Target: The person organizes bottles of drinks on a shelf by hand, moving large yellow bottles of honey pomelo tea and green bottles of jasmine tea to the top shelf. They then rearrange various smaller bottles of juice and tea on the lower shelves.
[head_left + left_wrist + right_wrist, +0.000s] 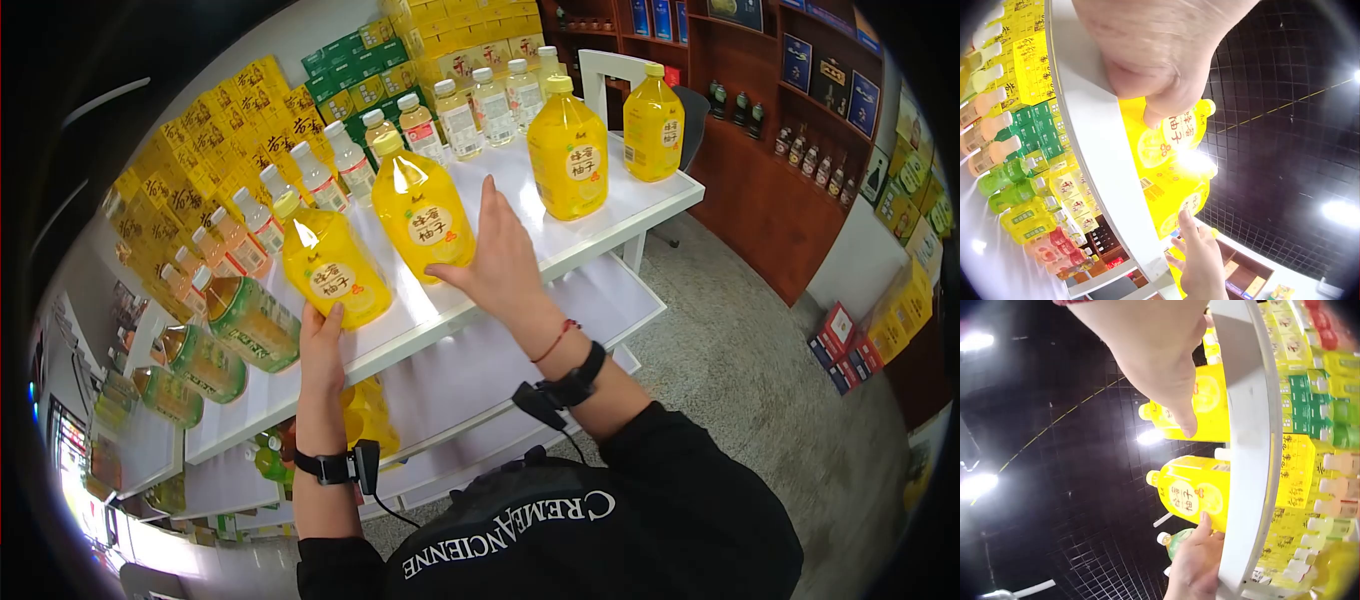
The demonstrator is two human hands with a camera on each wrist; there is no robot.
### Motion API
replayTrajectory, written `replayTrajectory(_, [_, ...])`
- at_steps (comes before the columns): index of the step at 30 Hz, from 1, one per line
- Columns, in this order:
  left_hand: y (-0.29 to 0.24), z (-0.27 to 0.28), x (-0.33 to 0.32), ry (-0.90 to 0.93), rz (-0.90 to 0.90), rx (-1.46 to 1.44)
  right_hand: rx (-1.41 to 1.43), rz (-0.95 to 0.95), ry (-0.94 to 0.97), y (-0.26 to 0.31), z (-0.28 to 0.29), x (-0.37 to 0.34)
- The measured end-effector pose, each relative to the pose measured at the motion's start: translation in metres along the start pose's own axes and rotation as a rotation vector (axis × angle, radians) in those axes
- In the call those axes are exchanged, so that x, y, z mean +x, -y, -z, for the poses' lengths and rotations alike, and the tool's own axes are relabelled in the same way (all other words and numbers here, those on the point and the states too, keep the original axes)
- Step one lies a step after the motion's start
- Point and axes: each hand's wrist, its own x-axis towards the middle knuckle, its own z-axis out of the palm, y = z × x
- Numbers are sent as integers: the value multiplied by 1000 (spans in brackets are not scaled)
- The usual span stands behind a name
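Head view: left hand point(322, 355) at the lower side of the left yellow bottle point(325, 250), which stands upright on the white shelf unit's top point(640, 205). Thumb is on the front face, other fingers mostly hidden along the side — can't tell whether they grip. Right hand point(505, 260) is beside the second yellow bottle point(412, 190), just right of the first: fingers straight and loose, not wrapped around anything, thumb over the bottle's lower front. Second bottle also upright, near the front edge.

Two more yellow bottles point(570, 165) stand further right. Green-labelled bottles point(253, 325) sit left of the left hand. White-capped bottles point(462, 125) line up behind — yellow boxes point(240, 110) and green boxes point(345, 65) stacked beyond.
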Motion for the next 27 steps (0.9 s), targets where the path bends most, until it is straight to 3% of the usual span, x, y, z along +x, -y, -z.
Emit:
replayTrajectory(2, [-1,0,1,-6,0,6,-7,-168,57,14,-16,0])
replayTrajectory(8, [-4,-3,-2,-10,10,3,-7,-333,188,29,-25,8])
replayTrajectory(27, [3,4,2,-6,-10,8,33,-356,54,5,-21,10])
